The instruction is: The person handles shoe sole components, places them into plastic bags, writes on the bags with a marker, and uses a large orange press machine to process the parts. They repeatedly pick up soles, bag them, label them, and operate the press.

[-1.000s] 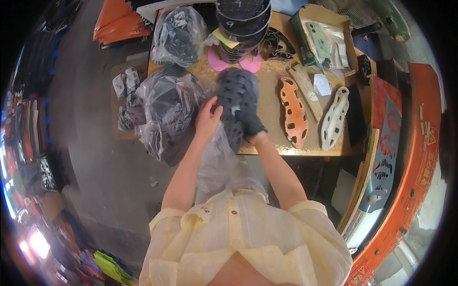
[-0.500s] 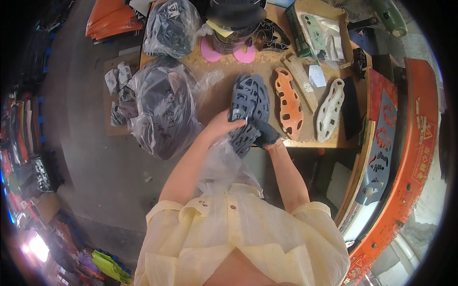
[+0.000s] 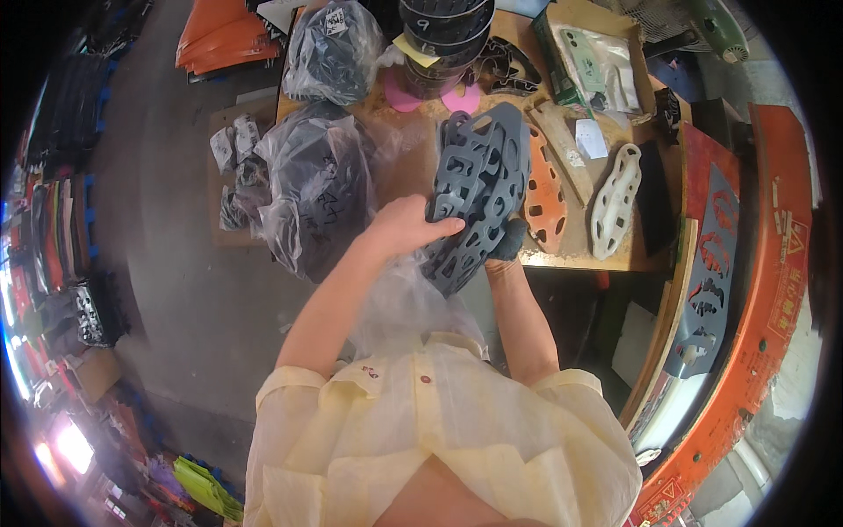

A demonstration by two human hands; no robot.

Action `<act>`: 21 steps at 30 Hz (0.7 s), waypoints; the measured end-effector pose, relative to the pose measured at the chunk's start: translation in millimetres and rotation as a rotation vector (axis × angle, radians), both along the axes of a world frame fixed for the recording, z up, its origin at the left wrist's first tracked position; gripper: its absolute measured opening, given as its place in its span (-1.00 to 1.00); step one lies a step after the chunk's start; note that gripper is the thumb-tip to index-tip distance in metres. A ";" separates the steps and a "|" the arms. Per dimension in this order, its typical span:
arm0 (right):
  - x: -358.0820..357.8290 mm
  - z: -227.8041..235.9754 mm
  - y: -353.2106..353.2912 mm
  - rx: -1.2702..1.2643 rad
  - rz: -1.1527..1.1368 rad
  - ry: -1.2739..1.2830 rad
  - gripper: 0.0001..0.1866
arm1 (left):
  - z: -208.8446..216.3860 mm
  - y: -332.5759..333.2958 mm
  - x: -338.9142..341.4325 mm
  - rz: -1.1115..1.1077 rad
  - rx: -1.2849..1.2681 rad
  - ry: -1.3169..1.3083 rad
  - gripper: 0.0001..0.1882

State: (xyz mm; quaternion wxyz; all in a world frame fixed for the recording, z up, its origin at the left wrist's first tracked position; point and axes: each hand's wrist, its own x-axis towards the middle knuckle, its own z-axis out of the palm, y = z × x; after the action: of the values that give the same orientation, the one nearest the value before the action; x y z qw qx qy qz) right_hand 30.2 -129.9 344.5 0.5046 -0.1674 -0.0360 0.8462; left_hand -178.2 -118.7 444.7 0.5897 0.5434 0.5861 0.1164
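Note:
Between my hands, above the table's front edge, is a stack of dark grey slotted pads (image 3: 481, 189), long and curved with many cut-out holes. My bare left hand (image 3: 408, 227) grips its left side, thumb laid across the front. On the lower right side, my right hand (image 3: 507, 243) wears a dark glove and is wrapped round the stack; most of its fingers are hidden behind. Under the stack, a clear plastic bag (image 3: 404, 303) hangs in front of my shirt. An orange slotted piece (image 3: 546, 198) lies just right of the stack, partly covered by it.
Large clear bags of dark pieces (image 3: 320, 198) stand left on the table (image 3: 575, 250). Black containers (image 3: 443, 39) are stacked at the back. To the right lie a white slotted piece (image 3: 616, 202), a wooden strip (image 3: 562, 154) and an open box (image 3: 593, 66). An orange beam (image 3: 777, 263) curves past the right side.
The stack has come up closer and tilted to the right, so it now overlaps the orange piece. My right hand has slipped further behind it. The view has shifted slightly.

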 end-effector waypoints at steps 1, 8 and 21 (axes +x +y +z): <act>1.4 9.8 2.5 -0.043 0.009 -0.051 -0.16 | 7.5 7.1 0.6 -0.078 0.015 0.097 -0.29; 20.2 37.0 11.3 -0.024 -0.318 -0.024 -0.28 | 83.4 42.4 4.6 -0.166 0.137 -0.238 -0.29; 186.0 117.3 -30.4 0.283 -0.483 0.221 -0.33 | 124.9 99.5 -32.8 -0.656 0.262 0.800 -0.61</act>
State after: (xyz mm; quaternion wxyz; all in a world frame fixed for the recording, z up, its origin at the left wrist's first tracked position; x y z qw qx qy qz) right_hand 216.2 -160.3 461.7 0.7104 -0.0060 -0.0578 0.7014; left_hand -211.0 -19.2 569.6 0.2530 0.7690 0.5450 -0.2183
